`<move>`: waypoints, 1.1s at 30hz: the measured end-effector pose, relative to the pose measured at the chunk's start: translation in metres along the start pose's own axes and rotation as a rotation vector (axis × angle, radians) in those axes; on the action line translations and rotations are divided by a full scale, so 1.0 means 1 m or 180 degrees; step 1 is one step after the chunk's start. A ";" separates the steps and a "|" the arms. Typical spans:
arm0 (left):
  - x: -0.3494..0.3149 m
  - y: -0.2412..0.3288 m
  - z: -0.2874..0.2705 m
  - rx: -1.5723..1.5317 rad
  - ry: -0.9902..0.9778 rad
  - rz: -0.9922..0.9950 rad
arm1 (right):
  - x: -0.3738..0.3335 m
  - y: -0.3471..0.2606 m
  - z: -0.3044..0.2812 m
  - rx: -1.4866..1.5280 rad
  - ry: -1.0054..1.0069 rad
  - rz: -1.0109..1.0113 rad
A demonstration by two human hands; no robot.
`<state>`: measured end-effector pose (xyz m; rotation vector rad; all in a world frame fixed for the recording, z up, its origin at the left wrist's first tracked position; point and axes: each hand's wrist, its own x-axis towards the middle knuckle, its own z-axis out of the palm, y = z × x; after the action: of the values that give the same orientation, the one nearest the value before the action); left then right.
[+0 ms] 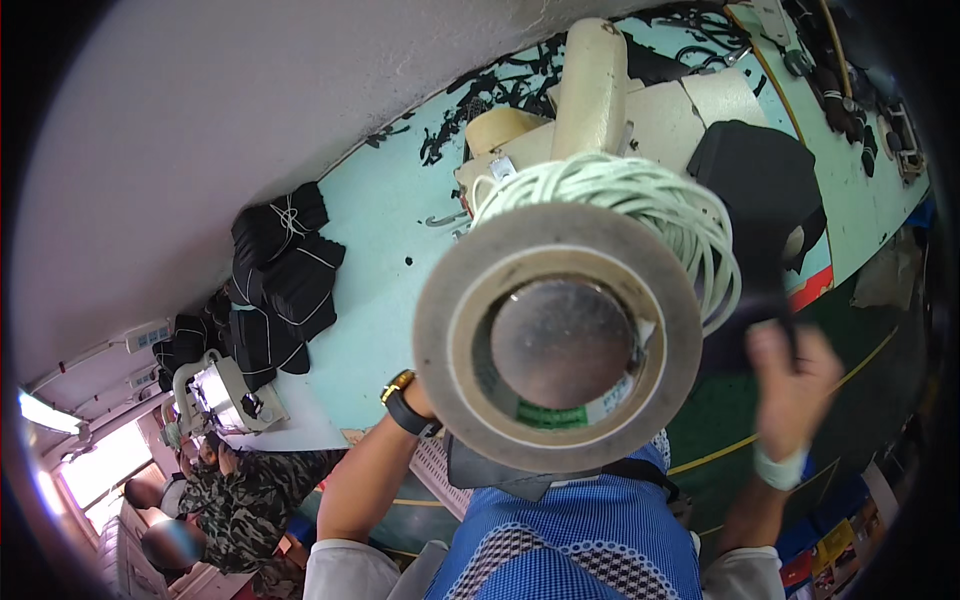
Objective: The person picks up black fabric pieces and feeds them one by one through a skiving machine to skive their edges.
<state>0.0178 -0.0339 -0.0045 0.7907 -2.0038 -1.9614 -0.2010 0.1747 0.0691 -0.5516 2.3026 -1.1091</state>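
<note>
A large round roll of tape (pixel 450 290), with a dull metal disc (pixel 562 340) at its centre, hangs close in front and hides much of the work. Behind its left edge goes my left hand (pixel 427 398), with only the wrist end showing below a watch (pixel 403 402); the fingers are hidden. My right hand (pixel 793 390), smeared by motion and with a pale band at the wrist, is out to the right. Its fingers close on a dark piece of material (pixel 745 305) that reaches up toward a black stack (pixel 757 175) on the table.
Coiled pale green cord (pixel 610 180) hangs behind the roll, near a cream sewing machine (pixel 592 90). Tied black bundles (pixel 285 265) lie on the light green table (pixel 370 220). Scissors (pixel 712 45) and black scraps (pixel 500 85) lie farther back. A person in camouflage (pixel 250 510) works at another machine (pixel 225 395).
</note>
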 end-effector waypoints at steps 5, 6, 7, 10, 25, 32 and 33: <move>-0.002 0.016 -0.015 0.0326 0.0138 -0.0295 | 0.049 -0.027 -0.011 -0.2056 0.0665 -0.1822; -0.003 0.014 -0.020 0.0160 0.0010 -0.0337 | 0.039 -0.015 0.006 -0.1933 0.0403 -0.2030; 0.005 0.000 -0.019 -0.0027 -0.0190 -0.0357 | 0.025 0.005 0.021 -0.1582 0.0213 -0.1661; 0.014 0.000 -0.016 -0.0221 -0.0692 -0.0583 | -0.009 0.031 0.046 0.1239 -0.1286 0.0596; 0.017 0.001 -0.026 -0.0310 -0.0957 -0.0752 | 0.020 0.017 0.024 -0.0676 -0.0101 -0.0995; -0.006 -0.001 -0.021 -0.0079 -0.0527 -0.0544 | 0.000 -0.010 0.003 -0.0066 -0.0050 0.0191; -0.007 0.001 -0.021 0.0061 -0.0486 -0.0548 | 0.004 -0.028 -0.012 -0.0305 0.1171 -0.0125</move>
<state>0.0341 -0.0477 -0.0001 0.8685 -2.1054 -2.1605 -0.2075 0.1632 0.0973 -0.4600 2.6816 -1.2065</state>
